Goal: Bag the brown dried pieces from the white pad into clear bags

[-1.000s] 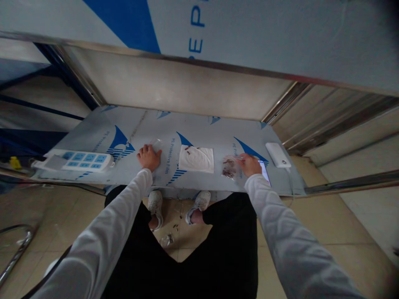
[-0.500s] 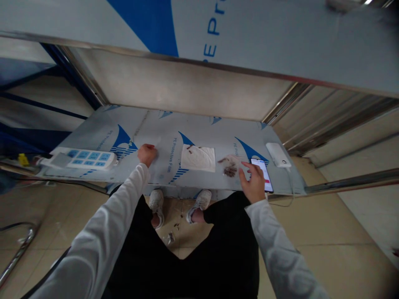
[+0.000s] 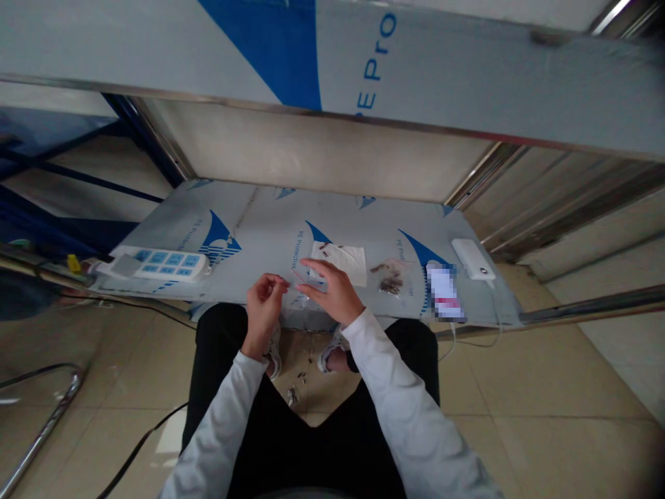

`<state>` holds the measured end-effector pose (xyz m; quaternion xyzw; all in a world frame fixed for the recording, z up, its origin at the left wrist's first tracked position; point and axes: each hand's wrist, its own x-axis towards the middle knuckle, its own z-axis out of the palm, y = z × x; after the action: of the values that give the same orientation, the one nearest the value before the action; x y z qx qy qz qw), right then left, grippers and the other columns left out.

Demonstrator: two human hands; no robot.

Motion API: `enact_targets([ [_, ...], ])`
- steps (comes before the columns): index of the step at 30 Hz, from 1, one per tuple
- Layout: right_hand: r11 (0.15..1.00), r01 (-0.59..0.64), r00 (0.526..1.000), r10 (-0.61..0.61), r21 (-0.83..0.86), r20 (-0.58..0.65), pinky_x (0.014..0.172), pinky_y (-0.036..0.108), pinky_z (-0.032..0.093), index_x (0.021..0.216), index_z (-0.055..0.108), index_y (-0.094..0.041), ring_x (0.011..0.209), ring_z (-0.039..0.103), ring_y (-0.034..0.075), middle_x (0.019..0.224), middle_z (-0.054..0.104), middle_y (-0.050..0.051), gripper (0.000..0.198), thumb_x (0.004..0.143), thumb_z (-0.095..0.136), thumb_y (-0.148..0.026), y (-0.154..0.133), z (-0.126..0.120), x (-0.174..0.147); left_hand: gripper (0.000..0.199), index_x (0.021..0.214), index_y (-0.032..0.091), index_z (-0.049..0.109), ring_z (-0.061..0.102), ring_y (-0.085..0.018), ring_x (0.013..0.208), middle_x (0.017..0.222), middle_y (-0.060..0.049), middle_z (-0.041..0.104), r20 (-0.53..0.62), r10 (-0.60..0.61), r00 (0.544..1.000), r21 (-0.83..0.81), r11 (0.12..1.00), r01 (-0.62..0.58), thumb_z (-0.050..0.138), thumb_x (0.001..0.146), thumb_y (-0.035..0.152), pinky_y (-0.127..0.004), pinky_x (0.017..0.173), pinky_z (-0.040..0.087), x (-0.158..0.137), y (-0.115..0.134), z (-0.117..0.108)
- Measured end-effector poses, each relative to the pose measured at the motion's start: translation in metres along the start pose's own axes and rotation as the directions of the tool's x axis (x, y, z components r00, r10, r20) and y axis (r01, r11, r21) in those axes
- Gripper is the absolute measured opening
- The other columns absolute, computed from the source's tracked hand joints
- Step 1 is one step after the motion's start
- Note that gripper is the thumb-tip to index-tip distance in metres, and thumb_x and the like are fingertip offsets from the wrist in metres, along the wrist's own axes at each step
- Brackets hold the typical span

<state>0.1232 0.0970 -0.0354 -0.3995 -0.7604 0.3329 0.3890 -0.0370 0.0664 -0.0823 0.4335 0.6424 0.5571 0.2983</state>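
Note:
My left hand [image 3: 264, 308] is at the shelf's front edge, its fingers pinched together. Whatever is between its fingertips is too small to make out. Close beside it, my right hand [image 3: 335, 290] has thumb and forefinger spread around a small clear plastic bag [image 3: 306, 279] with a thin reddish line. Partly behind the right hand lies a white cloth [image 3: 352, 262] with a few tiny dark pieces along its far edge. To the right rests another clear bag [image 3: 392, 284] with small dark pieces in it.
A white power strip [image 3: 174, 265] lies at the shelf's left end. On the right are a phone [image 3: 444, 291], its screen pixelated, and a white power bank [image 3: 472, 258] with a cable. An upper shelf [image 3: 441, 76] overhangs at the back. Small pieces lie on the floor [image 3: 291, 395].
My left hand has moved right and nearer to me. My right hand has left the phone and bag area, moving left to beside the left hand, with a clear bag now at its fingers.

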Motion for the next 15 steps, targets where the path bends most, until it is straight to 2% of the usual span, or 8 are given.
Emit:
enact_targets([
  [2, 0.982, -0.112, 0.994, 0.109, 0.152, 0.033, 0.080, 0.031, 0.054, 0.101, 0.071, -0.018, 0.088, 0.069, 0.019, 0.098, 0.074, 0.007, 0.024, 0.085, 0.061, -0.034, -0.007, 0.008, -0.007, 0.013, 0.079, 0.019, 0.057, 0.058, -0.013, 0.064, 0.072, -0.001, 0.063, 0.019, 0.013, 1.000, -0.028, 1.000, -0.012, 0.054, 0.075, 0.030, -0.023, 0.060, 0.045, -0.018, 0.012, -0.003],
  [3, 0.968, -0.161, 0.987, 0.162, 0.195, 0.012, 0.075, 0.029, 0.055, 0.096, 0.073, -0.018, 0.080, 0.070, 0.019, 0.091, 0.075, 0.006, 0.023, 0.086, 0.060, -0.034, -0.009, 0.010, -0.014, 0.015, 0.084, 0.019, 0.058, 0.059, -0.014, 0.067, 0.078, -0.002, 0.065, -0.019, 0.024, 1.000, 0.012, 1.000, -0.024, 0.056, 0.076, 0.031, -0.024, 0.061, 0.045, -0.027, 0.017, -0.005],
  [5, 0.960, -0.215, 0.969, 0.233, 0.181, -0.084, 0.070, 0.029, 0.056, 0.093, 0.074, -0.018, 0.074, 0.071, 0.019, 0.087, 0.076, 0.006, 0.020, 0.085, 0.062, -0.032, -0.013, 0.013, -0.030, 0.021, 0.092, 0.019, 0.058, 0.061, -0.016, 0.075, 0.091, -0.004, 0.066, -0.145, 0.067, 0.987, 0.162, 0.986, -0.044, 0.060, 0.077, 0.033, -0.026, 0.065, 0.046, -0.044, 0.027, -0.007],
  [6, 0.966, -0.223, 0.961, 0.240, 0.129, -0.135, 0.071, 0.030, 0.056, 0.093, 0.075, -0.019, 0.075, 0.071, 0.020, 0.088, 0.076, 0.006, 0.018, 0.085, 0.062, -0.029, -0.015, 0.014, -0.039, 0.022, 0.093, 0.020, 0.059, 0.061, -0.016, 0.077, 0.092, -0.005, 0.066, -0.172, 0.092, 0.981, 0.219, 0.974, -0.053, 0.062, 0.077, 0.035, -0.027, 0.067, 0.046, -0.052, 0.032, -0.007],
  [7, 0.973, -0.223, 0.958, 0.230, 0.062, -0.172, 0.073, 0.032, 0.056, 0.094, 0.075, -0.021, 0.076, 0.071, 0.020, 0.089, 0.076, 0.006, 0.017, 0.085, 0.062, -0.025, -0.018, 0.014, -0.047, 0.021, 0.091, 0.020, 0.060, 0.062, -0.017, 0.077, 0.090, -0.004, 0.066, -0.136, 0.097, 0.986, 0.240, 0.969, -0.062, 0.063, 0.077, 0.036, -0.027, 0.068, 0.047, -0.059, 0.037, -0.007],
  [8, 0.976, -0.218, 0.958, 0.212, -0.011, -0.195, 0.076, 0.033, 0.056, 0.096, 0.075, -0.022, 0.079, 0.071, 0.021, 0.091, 0.076, 0.006, 0.018, 0.085, 0.060, -0.021, -0.021, 0.014, -0.054, 0.019, 0.087, 0.021, 0.061, 0.063, -0.017, 0.075, 0.085, -0.003, 0.067, -0.050, 0.079, 0.996, 0.220, 0.973, -0.066, 0.064, 0.078, 0.037, -0.028, 0.069, 0.048, -0.066, 0.041, -0.006],
  [11, 0.967, -0.193, 0.971, 0.164, -0.166, -0.172, 0.083, 0.038, 0.055, 0.105, 0.073, -0.024, 0.088, 0.069, 0.023, 0.097, 0.074, 0.008, 0.028, 0.085, 0.055, -0.013, -0.031, 0.012, -0.072, 0.017, 0.081, 0.021, 0.064, 0.066, -0.018, 0.074, 0.080, -0.002, 0.070, 0.220, -0.045, 0.975, 0.018, 0.999, 0.042, 0.065, 0.078, 0.038, -0.028, 0.072, 0.052, -0.081, 0.045, 0.000],
  [15, 0.981, -0.164, 0.985, 0.156, -0.103, -0.080, 0.091, 0.038, 0.053, 0.123, 0.063, -0.021, 0.100, 0.067, 0.022, 0.110, 0.071, 0.009, 0.039, 0.085, 0.056, -0.012, -0.034, 0.007, -0.091, 0.023, 0.085, 0.019, 0.067, 0.069, -0.021, 0.085, 0.090, -0.006, 0.073, 0.264, -0.177, 0.948, -0.202, 0.951, 0.234, 0.068, 0.074, 0.040, -0.030, 0.079, 0.055, -0.087, 0.037, 0.007],
])
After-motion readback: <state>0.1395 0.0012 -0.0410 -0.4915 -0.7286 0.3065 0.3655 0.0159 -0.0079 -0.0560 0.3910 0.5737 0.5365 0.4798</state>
